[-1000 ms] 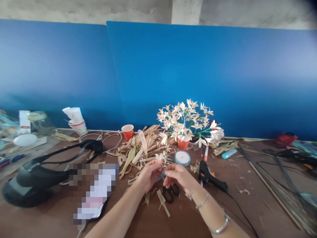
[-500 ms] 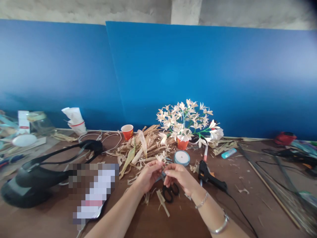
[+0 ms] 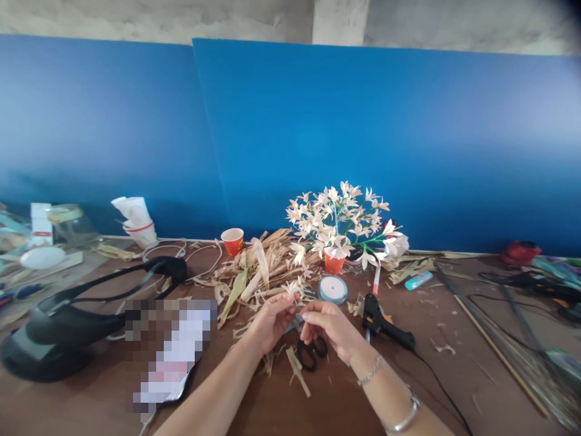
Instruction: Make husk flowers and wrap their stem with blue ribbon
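My left hand (image 3: 273, 320) is closed in a pinch on a small pale husk flower (image 3: 292, 289), whose petals stick up past the fingertips. Beside it my right hand (image 3: 330, 326) has its thumb and fingers pressed together; whatever they hold is too small to make out. Black-handled scissors (image 3: 311, 353) lie on the table just under the right fingers, blades partly hidden. Behind the hands stands a red paper cup (image 3: 334, 264) holding a bunch of white husk flowers (image 3: 342, 213) on green stems. A roll of ribbon or tape (image 3: 333, 289) lies before that cup.
A heap of dried corn husks (image 3: 263, 266) spreads behind my left hand, near another red paper cup (image 3: 233, 242). To the right lie a black glue gun (image 3: 385, 324) with its cord and a light-blue packet (image 3: 418, 280). A black headset-like object (image 3: 68, 327) sits at left.
The two hands have parted very slightly at the fingertips, and the flower in the left hand has tilted a little left. Everything else stays put apart from a slight camera shift.
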The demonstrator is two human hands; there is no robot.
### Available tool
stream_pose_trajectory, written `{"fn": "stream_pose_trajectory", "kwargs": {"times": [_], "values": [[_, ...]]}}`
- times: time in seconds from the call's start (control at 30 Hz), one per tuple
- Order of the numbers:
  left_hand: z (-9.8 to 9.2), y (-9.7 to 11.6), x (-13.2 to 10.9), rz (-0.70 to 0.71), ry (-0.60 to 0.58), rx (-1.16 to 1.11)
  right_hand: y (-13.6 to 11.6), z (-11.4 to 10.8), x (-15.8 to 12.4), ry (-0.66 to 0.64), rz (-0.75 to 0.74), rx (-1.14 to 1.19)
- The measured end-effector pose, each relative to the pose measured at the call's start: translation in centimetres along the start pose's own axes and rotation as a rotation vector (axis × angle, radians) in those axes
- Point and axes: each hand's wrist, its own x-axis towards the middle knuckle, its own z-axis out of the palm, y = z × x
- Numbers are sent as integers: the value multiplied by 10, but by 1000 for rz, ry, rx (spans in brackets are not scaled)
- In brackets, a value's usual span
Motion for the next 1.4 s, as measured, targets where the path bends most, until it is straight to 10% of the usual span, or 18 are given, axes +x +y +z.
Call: {"fn": "stream_pose_trajectory", "kwargs": {"times": [1.4], "values": [[0, 1, -1, -19, -10, 26, 0, 1, -2, 3, -29, -10]]}}
